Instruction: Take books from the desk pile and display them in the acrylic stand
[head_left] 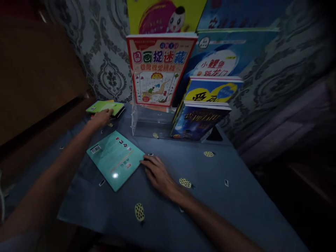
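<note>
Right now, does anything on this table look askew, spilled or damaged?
Only the teal book looks slightly off: it lies askew by the right hand, barcode up, while the racked books show front covers. No spill or damage shows.

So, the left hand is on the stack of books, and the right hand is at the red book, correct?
Not quite: in the head view, the right hand is at the edge of the teal book, not the red book. The left hand is on the stack of books.
</note>
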### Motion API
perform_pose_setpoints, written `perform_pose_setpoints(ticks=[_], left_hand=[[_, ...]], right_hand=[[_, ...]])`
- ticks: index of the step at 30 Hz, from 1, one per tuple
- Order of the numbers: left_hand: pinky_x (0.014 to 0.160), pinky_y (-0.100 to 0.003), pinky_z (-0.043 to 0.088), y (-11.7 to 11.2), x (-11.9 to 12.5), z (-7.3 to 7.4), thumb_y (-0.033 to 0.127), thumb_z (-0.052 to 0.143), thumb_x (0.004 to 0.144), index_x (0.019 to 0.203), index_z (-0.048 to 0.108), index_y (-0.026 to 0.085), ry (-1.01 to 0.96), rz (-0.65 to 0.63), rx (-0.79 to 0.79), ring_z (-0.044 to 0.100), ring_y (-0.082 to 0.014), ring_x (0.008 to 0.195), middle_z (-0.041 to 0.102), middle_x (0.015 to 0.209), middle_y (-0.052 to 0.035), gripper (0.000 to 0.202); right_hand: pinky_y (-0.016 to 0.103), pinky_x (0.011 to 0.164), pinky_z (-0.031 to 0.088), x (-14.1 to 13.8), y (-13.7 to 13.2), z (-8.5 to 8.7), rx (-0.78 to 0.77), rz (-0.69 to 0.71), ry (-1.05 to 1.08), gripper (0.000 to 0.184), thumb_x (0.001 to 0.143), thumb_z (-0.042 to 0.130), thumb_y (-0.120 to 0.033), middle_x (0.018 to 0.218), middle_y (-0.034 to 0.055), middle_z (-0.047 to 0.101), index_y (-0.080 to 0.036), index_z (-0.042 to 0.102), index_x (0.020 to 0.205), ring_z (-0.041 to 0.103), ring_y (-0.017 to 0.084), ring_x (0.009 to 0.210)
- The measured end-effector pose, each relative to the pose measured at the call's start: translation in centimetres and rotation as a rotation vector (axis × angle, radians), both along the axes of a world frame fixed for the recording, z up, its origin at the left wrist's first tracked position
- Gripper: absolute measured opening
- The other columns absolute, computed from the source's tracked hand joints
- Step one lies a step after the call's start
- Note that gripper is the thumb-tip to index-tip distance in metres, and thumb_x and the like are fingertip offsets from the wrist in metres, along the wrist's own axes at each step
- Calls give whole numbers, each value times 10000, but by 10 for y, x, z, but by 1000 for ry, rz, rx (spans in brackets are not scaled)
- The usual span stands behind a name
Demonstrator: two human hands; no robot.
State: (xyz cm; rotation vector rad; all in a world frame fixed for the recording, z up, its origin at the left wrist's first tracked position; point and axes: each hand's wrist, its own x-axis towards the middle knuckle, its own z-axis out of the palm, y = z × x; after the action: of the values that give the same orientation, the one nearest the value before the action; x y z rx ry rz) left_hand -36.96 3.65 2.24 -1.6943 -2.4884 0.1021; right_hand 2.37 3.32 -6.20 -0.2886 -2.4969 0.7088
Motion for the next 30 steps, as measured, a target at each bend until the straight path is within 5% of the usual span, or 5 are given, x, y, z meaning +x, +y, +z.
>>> perform_pose_setpoints(ticks=[3,8,12,22,30], left_hand=[[1039,-434,441,-41,24,-17,307,427,956,1479,376,117,-9,20,34,511,-332,1320,478,1493,-205,559],[1026,-434,467,-122,67,-62,455,308,995,1396,485,134,-229,142,245,578,-301,1229,624,1322,-153,543],[989,-468,471,-146,91,-77,509,315,976,1337,546,142,-229,135,316,613,-306,1069,669,1167,-142,565],[973,-472,467,-125,145,-70,488,392,979,1285,580,174,-325,-114,390,590,-305,1070,658,1149,-124,477],[1048,-454,451,-61,193,-69,445,410,1001,1292,584,177,-453,-440,333,570,-281,1158,643,1220,-119,432]], right_hand=[[554,1106,474,1,-1,0,-14,-10,-18,391,976,461,-158,1361,128,611,-230,630,1321,556,281,1277],[555,1145,433,0,0,-4,-43,-12,-60,391,980,474,-206,1453,165,539,-176,610,1345,475,303,1394],[521,1142,442,1,-4,0,-100,-3,-113,406,964,530,-261,1489,203,479,-134,610,1342,490,308,1384],[551,1044,513,70,-43,14,-41,-24,-76,332,967,532,-219,1315,152,589,-204,627,1286,577,284,1220],[486,946,564,112,-54,18,-25,-112,3,329,954,519,-144,1142,114,645,-227,659,1239,620,261,1068]])
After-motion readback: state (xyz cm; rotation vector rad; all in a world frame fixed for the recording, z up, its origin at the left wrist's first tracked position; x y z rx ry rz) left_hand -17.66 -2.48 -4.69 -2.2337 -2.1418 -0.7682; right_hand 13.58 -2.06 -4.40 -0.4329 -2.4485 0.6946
